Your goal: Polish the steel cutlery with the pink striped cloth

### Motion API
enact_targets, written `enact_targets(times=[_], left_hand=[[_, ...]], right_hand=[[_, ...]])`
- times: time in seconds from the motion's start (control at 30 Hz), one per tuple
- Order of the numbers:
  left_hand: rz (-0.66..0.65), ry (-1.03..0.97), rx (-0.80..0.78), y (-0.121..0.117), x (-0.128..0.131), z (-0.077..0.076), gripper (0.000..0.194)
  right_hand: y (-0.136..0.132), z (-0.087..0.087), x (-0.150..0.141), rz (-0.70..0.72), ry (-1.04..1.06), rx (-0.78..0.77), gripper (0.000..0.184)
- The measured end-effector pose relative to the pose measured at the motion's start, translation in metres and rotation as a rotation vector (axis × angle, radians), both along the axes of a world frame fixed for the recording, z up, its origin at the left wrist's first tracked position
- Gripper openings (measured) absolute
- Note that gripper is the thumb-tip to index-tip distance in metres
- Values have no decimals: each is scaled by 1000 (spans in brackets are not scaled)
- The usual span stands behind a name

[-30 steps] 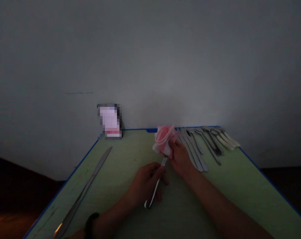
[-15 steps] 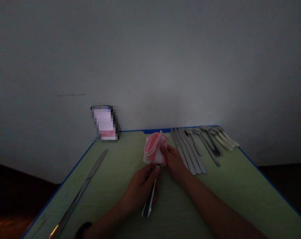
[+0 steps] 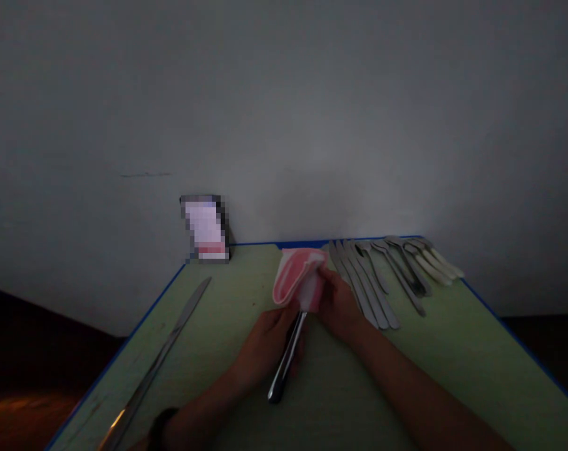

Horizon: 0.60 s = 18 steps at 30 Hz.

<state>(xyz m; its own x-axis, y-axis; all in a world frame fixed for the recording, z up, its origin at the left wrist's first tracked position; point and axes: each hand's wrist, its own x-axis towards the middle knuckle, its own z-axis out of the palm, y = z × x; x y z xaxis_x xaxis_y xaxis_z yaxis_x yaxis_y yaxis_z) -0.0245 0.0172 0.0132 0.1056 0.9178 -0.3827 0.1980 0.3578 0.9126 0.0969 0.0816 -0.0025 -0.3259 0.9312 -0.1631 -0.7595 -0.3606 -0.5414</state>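
Two hands [image 3: 265, 341] hold one cloth [image 3: 302, 275] and one utensil [image 3: 288, 358].

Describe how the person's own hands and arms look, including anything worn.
Both the left hand and right hand are ungloved, and no sleeves show. A dark band circles the left wrist; the right shows none.

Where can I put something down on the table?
The table is bare between the long knife and the left hand, and between the right arm and the right edge. It's crowded at back right, where knives and spoons lie close together.
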Motion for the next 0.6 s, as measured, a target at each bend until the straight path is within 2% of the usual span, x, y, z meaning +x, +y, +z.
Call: enact_targets(times=[0.07,0.2,0.33,0.5,0.6], left_hand=[[-8,-10,-4,0,-1,-2,50],[-7,-69,-30,1,-3,-6,48],[-46,-86,-54,1,-3,-6,49],[-87,-65,-15,-3,-2,-6,54],[-67,-124,-60,-3,-4,-11,65]], right_hand=[[1,-2,0,-18,-21,13,22],[1,-9,-1,2,-75,135,25],[0,-12,-2,23,-130,168,27],[0,-10,-1,-14,-177,77,27],[0,-9,-1,-15,-186,36,29]])
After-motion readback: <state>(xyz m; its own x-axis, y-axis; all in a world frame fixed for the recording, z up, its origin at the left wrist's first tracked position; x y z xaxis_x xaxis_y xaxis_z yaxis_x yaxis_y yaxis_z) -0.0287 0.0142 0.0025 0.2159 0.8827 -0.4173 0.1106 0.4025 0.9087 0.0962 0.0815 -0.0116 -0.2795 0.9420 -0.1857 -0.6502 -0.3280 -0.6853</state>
